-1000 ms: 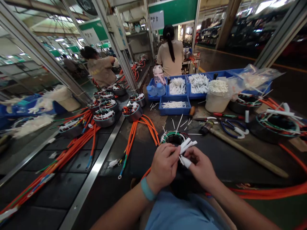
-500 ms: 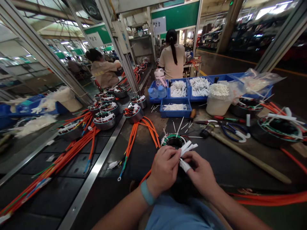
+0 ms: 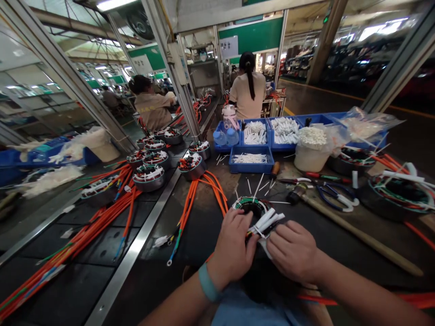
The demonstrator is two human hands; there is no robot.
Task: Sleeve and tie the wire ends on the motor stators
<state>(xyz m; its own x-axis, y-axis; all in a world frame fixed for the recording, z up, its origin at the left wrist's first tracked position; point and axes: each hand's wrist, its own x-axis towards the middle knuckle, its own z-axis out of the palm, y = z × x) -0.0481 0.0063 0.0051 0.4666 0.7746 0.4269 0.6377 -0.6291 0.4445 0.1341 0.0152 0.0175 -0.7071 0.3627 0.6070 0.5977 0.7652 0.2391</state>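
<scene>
A round motor stator (image 3: 250, 205) with green and copper windings lies on the dark bench just beyond my hands. My left hand (image 3: 234, 246) is closed, pinching a bundle of thin wires and white sleeves (image 3: 269, 220) that stick up to the right. My right hand (image 3: 292, 251) is closed too, its fingers pressed on one white sleeve at the bundle's lower end. Both hands touch each other over the stator's near edge. Thick orange leads (image 3: 207, 190) run from the stator toward the left.
Blue bins (image 3: 251, 158) of white sleeves and a white tub (image 3: 307, 151) stand behind. A hammer (image 3: 343, 222), blue-handled pliers (image 3: 335, 194) and another stator (image 3: 396, 194) lie right. Several stators with orange cables (image 3: 149, 174) cover the conveyor left. Two people work farther back.
My hands have sunk lower toward the stator and drawn closer. The right hand turned palm down over the white sleeve. The view tilted up a little.
</scene>
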